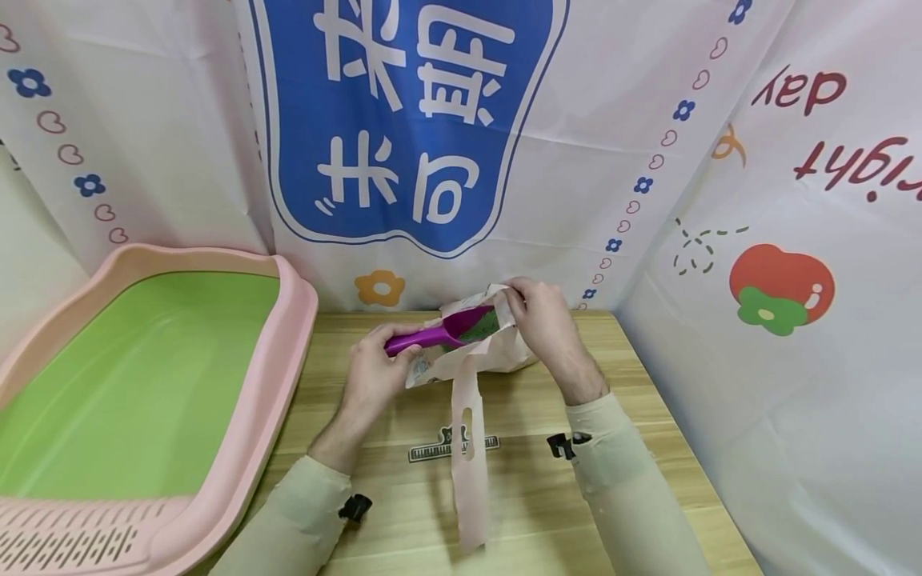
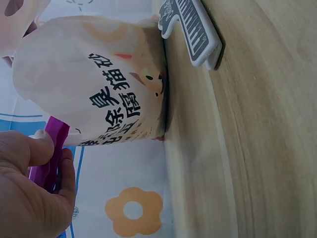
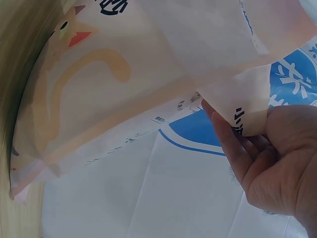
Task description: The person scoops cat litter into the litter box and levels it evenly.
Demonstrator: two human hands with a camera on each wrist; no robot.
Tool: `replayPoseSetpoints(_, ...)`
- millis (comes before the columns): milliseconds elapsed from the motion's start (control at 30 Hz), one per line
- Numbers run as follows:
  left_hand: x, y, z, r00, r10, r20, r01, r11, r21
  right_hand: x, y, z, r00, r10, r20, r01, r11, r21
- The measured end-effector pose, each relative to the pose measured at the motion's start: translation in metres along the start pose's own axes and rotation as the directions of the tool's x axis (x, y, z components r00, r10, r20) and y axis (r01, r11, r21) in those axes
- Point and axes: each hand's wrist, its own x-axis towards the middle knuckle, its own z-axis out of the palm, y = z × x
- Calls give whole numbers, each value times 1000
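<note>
My left hand (image 1: 370,372) grips the handle of a purple scoop (image 1: 425,338), whose blade lies in the mouth of a cat litter bag (image 1: 504,354). Green litter (image 1: 483,326) shows inside, beside the blade. On the bag's far right rim, my right hand (image 1: 545,326) pinches the edge, thumb against fingers. In the left wrist view the bag (image 2: 59,64) stands on the table, its front printed with dark characters and an orange cat. A torn strip with a handle hole (image 1: 471,500) hangs from the near rim toward me.
A piano-keyboard clip (image 1: 430,451) lies on the wooden table (image 1: 591,512), partly behind the hanging strip. At left stands a large pink litter box (image 1: 291,320) with a green inside and a slotted front ledge. Printed cloth (image 1: 591,120) hangs behind the table.
</note>
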Motion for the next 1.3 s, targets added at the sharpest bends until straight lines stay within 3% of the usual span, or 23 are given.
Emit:
replayPoseSetpoints(267,-3,8,-12,1000,0,6,0,1000,11,0,0,1,1000,21,0,-21,1000,1)
replayPoseSetpoints(700,-6,25,-43,998,59,8,-60,996,72,2,0,1,1000,16,-18,-16,1000,0)
replayPoseSetpoints(1067,-5,36,-64,991,130,-11,-126,978,169,3,0,1,999,25,-22,-25,1000,-10)
replayPoseSetpoints(1300,-8,42,-76,992,129,-12,-126,983,135,5,2,2,999,31,-25,-32,999,-10)
